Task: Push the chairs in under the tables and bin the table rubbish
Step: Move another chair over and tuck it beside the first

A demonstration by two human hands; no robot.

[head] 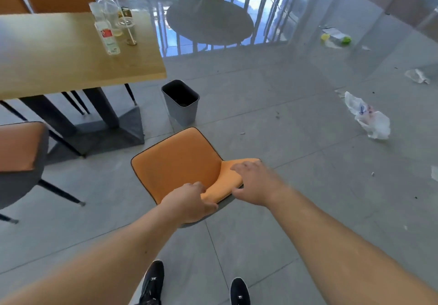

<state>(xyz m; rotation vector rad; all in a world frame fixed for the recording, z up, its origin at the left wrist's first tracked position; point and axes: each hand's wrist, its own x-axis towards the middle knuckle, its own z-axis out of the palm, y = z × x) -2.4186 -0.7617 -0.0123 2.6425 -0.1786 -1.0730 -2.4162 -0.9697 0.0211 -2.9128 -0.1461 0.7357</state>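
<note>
Black shoes (151,283) seen nearest, on grey tile. Left hand (189,204) closed on near edge of orange chair (177,162) backrest; right hand (257,183) laid over backrest top, fingers curled on it. Chair stands out from wooden table (71,67), well apart, not yet pushed in. Grey bin (181,102) just beyond chair, beside table. Bottles and cups (111,27) left on far table end. Rubbish judged unbinned; task judged early.

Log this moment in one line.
left hand: gripping chair back | right hand: on it | chair: clear of table | rubbish: unbinned
</note>
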